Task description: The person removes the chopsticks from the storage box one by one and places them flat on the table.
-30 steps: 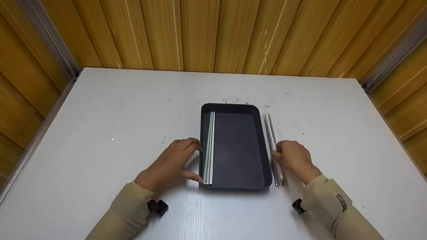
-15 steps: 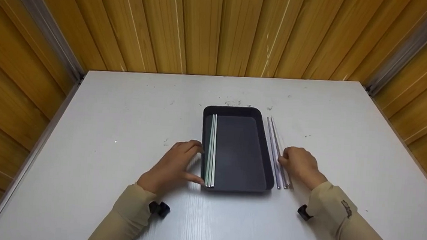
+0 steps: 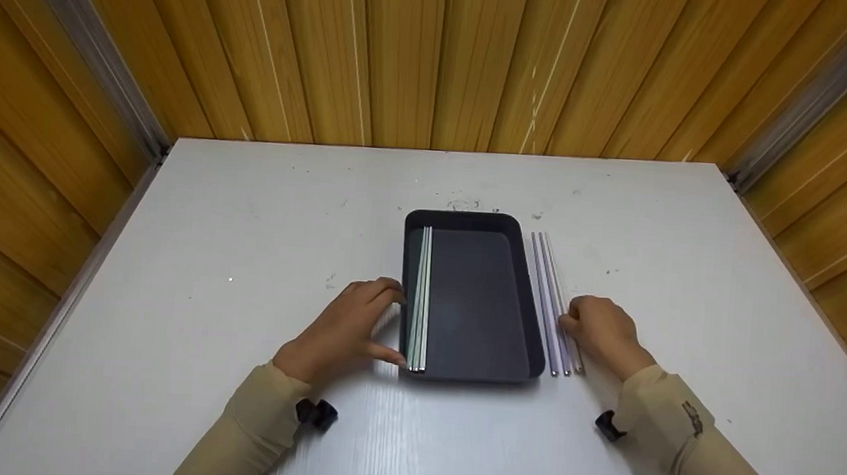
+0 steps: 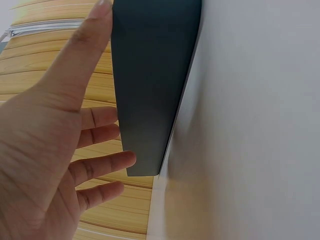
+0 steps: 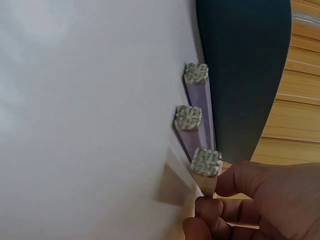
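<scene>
In the head view, a dark rectangular tray (image 3: pixel 475 301) stands on the table, with a bundle of metal chopsticks (image 3: pixel 421 297) lying lengthwise along its left inner side. My left hand (image 3: pixel 343 325) is at the tray's left side, fingers spread; its thumb tip touches the rim near the front corner. In the left wrist view those fingers (image 4: pixel 102 163) reach the tray wall (image 4: pixel 150 90) without curling round it. Right of the tray, two chopsticks (image 5: pixel 189 119) lie side by side. My right hand (image 3: pixel 603 330) pinches a third chopstick (image 5: pixel 206 162) between thumb and fingers, beside them.
The white table (image 3: pixel 262 204) reaches back to a yellow wood-panel wall (image 3: pixel 406 57), with more panels at left and right. A dark wrist camera (image 3: pixel 316 414) sits under the left sleeve, another camera (image 3: pixel 609 426) under the right.
My right hand has moved slightly right and toward me. The chopsticks beside the tray, bunched before, now lie spread apart in a row. My left hand keeps its place at the tray.
</scene>
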`<state>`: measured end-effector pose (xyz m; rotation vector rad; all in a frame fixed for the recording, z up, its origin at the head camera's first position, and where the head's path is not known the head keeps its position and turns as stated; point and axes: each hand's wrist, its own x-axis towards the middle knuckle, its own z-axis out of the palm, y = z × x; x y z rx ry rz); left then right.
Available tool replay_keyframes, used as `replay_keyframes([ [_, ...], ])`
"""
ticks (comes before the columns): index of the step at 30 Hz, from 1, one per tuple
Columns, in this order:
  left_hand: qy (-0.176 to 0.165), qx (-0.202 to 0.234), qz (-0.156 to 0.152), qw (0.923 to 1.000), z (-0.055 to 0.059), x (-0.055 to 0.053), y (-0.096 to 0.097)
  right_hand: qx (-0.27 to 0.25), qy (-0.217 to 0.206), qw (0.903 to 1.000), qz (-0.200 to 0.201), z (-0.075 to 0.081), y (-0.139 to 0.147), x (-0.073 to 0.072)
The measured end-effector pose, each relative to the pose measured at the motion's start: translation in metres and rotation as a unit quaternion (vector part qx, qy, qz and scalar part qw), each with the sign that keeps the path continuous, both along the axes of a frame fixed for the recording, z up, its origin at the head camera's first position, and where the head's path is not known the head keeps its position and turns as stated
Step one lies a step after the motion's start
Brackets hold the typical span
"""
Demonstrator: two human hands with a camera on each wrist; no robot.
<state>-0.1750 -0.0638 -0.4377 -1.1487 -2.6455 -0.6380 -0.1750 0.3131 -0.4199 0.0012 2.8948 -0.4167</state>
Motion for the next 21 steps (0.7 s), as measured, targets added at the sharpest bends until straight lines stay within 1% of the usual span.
replay_keyframes([
  [2,0.006,-0.004,0.002,1.0,-0.0002,0.0001,0.0001,0.003,-0.003,1.0,0.001,-0.0007,0.0007,0.0003],
  [9,-0.009,-0.012,0.006,0.9999,0.0006,0.0003,-0.0004,0.005,0.0,1.0,0.004,-0.0015,0.0011,0.0011],
  [16,-0.014,-0.005,0.004,0.9999,0.0005,0.0009,-0.0006,-0.001,-0.002,1.0,-0.006,-0.0011,0.0021,0.0007],
  [21,-0.012,0.001,-0.001,0.9999,-0.0006,-0.0004,0.0001,-0.002,0.004,1.0,-0.003,-0.001,0.0034,0.0007],
])
